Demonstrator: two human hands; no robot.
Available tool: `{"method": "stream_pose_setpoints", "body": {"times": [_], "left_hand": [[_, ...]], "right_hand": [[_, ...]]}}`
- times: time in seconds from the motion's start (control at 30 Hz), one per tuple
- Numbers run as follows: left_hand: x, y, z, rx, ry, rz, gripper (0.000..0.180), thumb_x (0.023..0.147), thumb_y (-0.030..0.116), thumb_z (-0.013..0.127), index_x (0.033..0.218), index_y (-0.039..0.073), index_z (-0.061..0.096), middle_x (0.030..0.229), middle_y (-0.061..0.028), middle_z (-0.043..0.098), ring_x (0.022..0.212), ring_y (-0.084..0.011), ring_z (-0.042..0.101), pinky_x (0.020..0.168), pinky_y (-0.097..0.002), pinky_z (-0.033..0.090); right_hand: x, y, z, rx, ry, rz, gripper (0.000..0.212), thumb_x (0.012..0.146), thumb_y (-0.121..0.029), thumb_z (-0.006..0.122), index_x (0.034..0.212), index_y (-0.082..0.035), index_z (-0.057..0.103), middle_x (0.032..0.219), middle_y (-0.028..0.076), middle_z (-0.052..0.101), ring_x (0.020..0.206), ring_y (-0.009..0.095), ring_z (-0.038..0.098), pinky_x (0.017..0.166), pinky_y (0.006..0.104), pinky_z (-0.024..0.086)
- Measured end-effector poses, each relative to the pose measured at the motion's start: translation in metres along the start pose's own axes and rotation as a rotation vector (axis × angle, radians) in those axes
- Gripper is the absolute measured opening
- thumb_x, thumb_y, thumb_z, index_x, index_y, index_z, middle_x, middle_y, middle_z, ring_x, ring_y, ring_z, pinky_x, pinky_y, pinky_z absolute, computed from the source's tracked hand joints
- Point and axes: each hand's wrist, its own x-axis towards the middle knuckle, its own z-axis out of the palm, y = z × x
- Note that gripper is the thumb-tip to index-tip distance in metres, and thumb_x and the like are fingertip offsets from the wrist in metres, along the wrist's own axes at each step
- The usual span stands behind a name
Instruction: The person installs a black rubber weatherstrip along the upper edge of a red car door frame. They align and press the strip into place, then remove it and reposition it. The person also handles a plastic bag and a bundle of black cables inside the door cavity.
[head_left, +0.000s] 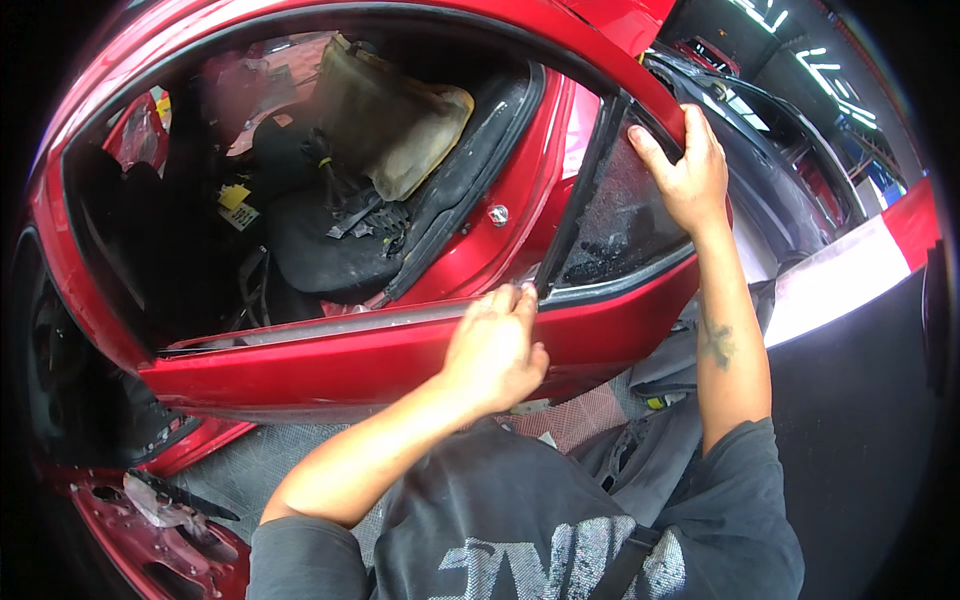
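A red car door [420, 350] stands in front of me, its window frame rising above the sill. My right hand [692, 175] is wrapped round the upper rear of the frame, thumb on the inner side by the small triangular window [625, 215], whose dark glass is dusty and streaked. My left hand [490, 350] reaches over the sill, its fingers bent and drawn together at the foot of the black divider bar [578, 195]. Its thumb lies lower, near the door's outer skin. Whatever those fingertips may pinch is too small or hidden to make out.
Through the window opening show a black seat [335, 255], a yellowed translucent sheet [400, 120] and loose wiring [370, 220]. A dark car [780, 150] stands behind at the right. Another red panel [165, 535] lies at the lower left on the grey tiled floor [240, 470].
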Motion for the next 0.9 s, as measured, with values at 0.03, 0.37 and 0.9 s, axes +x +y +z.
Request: {"method": "stream_pose_setpoints", "body": {"times": [0.03, 0.37, 0.9], "left_hand": [[0.000, -0.006, -0.008, 0.061, -0.133, -0.013, 0.075, 0.092, 0.022, 0.077, 0.154, -0.012, 0.055, 0.140, -0.0297, 0.064, 0.138, -0.0457, 0.060, 0.123, -0.0502, 0.044], [0.022, -0.009, -0.019, -0.187, -0.228, -0.128, 0.078, 0.091, 0.020, 0.075, 0.156, -0.016, 0.050, 0.147, -0.0326, 0.061, 0.140, -0.0442, 0.061, 0.122, -0.0473, 0.048], [0.084, 0.065, 0.004, -0.147, 0.283, -0.002, 0.129, 0.092, 0.030, 0.085, 0.171, -0.014, -0.005, 0.175, -0.0465, 0.013, 0.165, -0.0565, 0.026, 0.134, -0.0508, 0.031]], "right_hand": [[0.000, 0.000, 0.001, 0.017, 0.003, -0.002, 0.061, 0.093, -0.057, 0.085, 0.121, -0.005, 0.069, 0.113, 0.019, 0.077, 0.105, 0.043, 0.076, 0.090, 0.0507, 0.059], [-0.001, 0.010, 0.009, -0.053, 0.053, -0.040, 0.065, 0.092, -0.063, 0.083, 0.120, -0.006, 0.070, 0.111, 0.017, 0.078, 0.104, 0.040, 0.075, 0.091, 0.0503, 0.059], [-0.005, 0.002, -0.008, -0.111, 0.025, 0.075, 0.076, 0.088, -0.068, 0.082, 0.127, -0.005, 0.065, 0.124, 0.019, 0.071, 0.120, 0.041, 0.069, 0.103, 0.0522, 0.052]]}}
